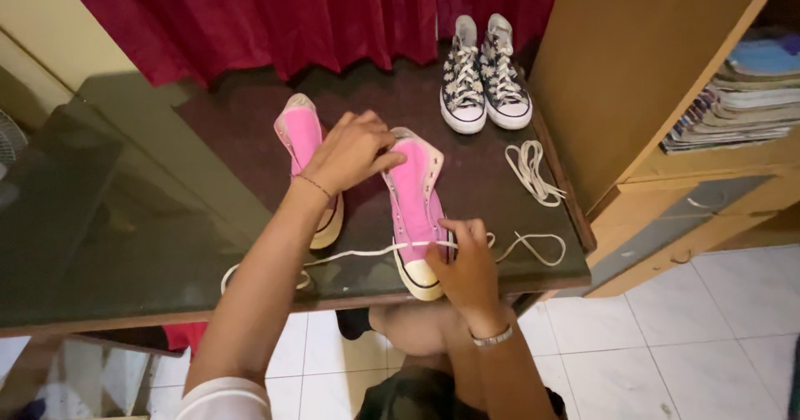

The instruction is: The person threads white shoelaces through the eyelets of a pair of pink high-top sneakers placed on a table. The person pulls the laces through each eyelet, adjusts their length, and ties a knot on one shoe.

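Right hand point(467, 266) is pinching the floppy white lace point(358, 253) at the pink shoe's point(417, 212) toe; left hand point(354, 149), fingers curled, is steadying its soft collar at 12 o'clock.

We look down on a dark tabletop point(250, 112) backed by a deep red curtain point(275, 16). To our right stands a wooden shelf unit point(617, 70) holding stacked magazines point(742, 87), and white floor tiles point(708, 337) spread below.
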